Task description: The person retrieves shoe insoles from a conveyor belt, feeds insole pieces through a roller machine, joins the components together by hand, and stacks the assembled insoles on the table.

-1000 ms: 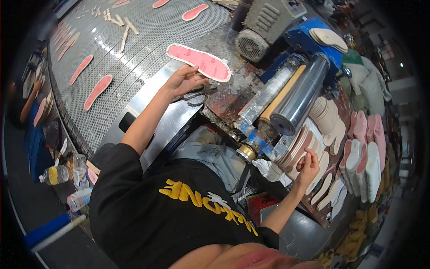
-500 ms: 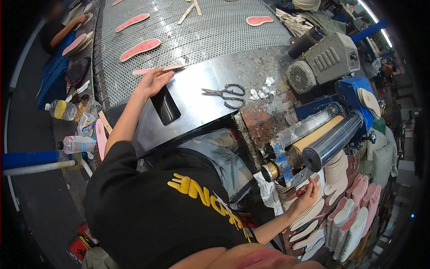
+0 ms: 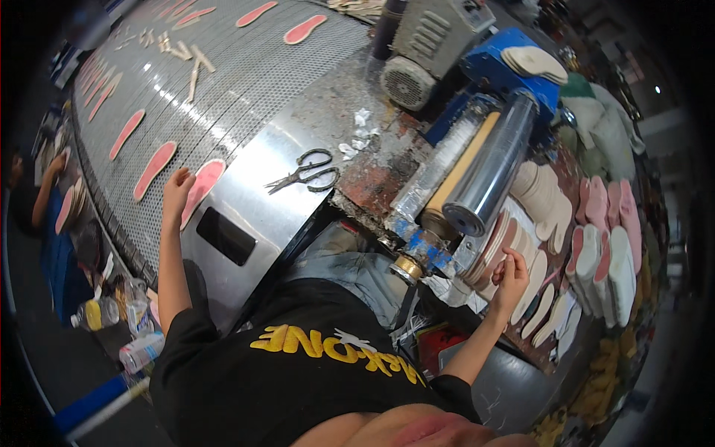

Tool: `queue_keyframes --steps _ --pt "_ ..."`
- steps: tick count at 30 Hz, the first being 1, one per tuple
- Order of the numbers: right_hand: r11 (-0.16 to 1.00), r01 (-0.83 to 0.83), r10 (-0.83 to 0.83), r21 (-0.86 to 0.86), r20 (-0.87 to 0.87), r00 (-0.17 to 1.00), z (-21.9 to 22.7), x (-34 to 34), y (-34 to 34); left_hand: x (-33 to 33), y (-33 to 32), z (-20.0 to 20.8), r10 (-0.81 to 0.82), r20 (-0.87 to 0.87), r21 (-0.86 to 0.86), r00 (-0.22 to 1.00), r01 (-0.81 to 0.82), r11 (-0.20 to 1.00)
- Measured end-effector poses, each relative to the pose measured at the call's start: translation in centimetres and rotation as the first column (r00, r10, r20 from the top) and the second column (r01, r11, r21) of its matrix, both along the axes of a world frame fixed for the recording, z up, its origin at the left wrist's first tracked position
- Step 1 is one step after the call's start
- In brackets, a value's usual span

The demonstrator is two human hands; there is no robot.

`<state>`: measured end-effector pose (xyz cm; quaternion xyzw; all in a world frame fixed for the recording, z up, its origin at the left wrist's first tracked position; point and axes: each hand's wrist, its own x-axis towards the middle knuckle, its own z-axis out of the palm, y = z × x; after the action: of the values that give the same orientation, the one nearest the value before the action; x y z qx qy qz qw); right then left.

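Observation:
My left hand (image 3: 177,192) is beside a pink insole (image 3: 205,188) with a pale rim, its fingers curled in with nothing visible in them. That insole lies flat across the border of the mesh belt (image 3: 246,89) and the steel plate (image 3: 261,153); my hand covers part of its left edge. A black phone (image 3: 226,235) and black-handled scissors (image 3: 305,171) lie on the plate. My right hand (image 3: 510,277) is raised, fingers bent, in front of a stack of insoles (image 3: 495,242) below the roller (image 3: 495,164). What its fingers hold, if anything, does not show.
More pink insoles (image 3: 155,170) and pale strips (image 3: 195,78) lie on the belt. A grey motor (image 3: 407,82) stands beyond the roller machine. Bundled insoles (image 3: 622,276) stand at the right. Bottles (image 3: 141,350) sit at the left, near another person's arm (image 3: 46,192).
The view has turned to the right. The insole at my left hand, seen edge-on before, now lies flat, and that hand's fingers have curled. My right hand stays near the insole stack.

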<state>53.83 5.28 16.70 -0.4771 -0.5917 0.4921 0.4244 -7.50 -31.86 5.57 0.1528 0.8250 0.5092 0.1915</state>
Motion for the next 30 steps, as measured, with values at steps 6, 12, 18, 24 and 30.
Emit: queue_keyframes --steps 6,12,18,24,30 --pt "1.000 -0.012 0.012 -0.001 -0.028 1.000 0.7 0.3 -0.5 -3.2 -1.2 -3.8 -0.369 -0.388 -0.558 0.845 0.104 0.823" --pt "1.000 0.009 -0.009 0.002 0.029 1.000 2.1 -0.8 -0.5 -6.1 -5.0 -7.2 -0.482 -0.347 -0.535 0.804 0.253 0.806" --pt "0.999 -0.008 0.005 0.031 0.093 0.996 1.9 -1.2 -0.5 -7.3 -4.1 -6.5 -0.401 -0.210 -0.482 0.892 0.262 0.836" --pt "0.999 -0.020 0.017 0.030 0.095 0.995 1.3 -0.9 0.7 -7.3 -2.1 -5.2 -0.339 -0.231 -0.475 0.912 0.198 0.857" --pt "0.905 -0.052 -0.140 0.423 0.410 0.901 -0.5 2.7 10.2 -8.0 -2.4 -6.8 -0.442 -0.398 -0.522 0.804 0.197 0.829"
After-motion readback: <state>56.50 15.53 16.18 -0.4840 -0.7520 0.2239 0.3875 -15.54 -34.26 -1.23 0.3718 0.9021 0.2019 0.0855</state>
